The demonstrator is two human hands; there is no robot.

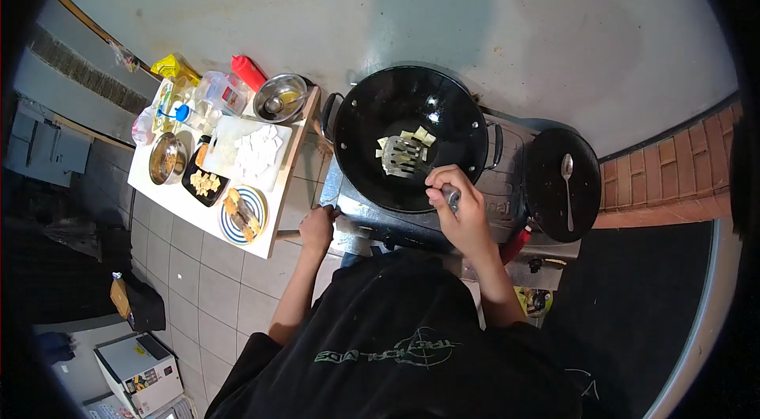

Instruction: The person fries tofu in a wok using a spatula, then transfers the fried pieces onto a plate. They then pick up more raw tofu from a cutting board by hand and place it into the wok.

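- Your right hand (460, 202), at the wok's (372, 106) 5 o'clock, grips a slotted spatula (395, 159) by its handle, likely sparing fingers the heat.
- Your left hand (318, 229) curls near 8 o'clock; I cannot tell what it holds.
- Pale food chunks (424, 136) lie mid-wok beside the spatula.

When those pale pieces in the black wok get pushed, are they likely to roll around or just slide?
The pale pieces look flat-sided, so they would probably slide or flip rather than roll. The wok has a glossy surface, which suggests little grip, and its sloping wall would likely send pushed pieces back toward the bottom.
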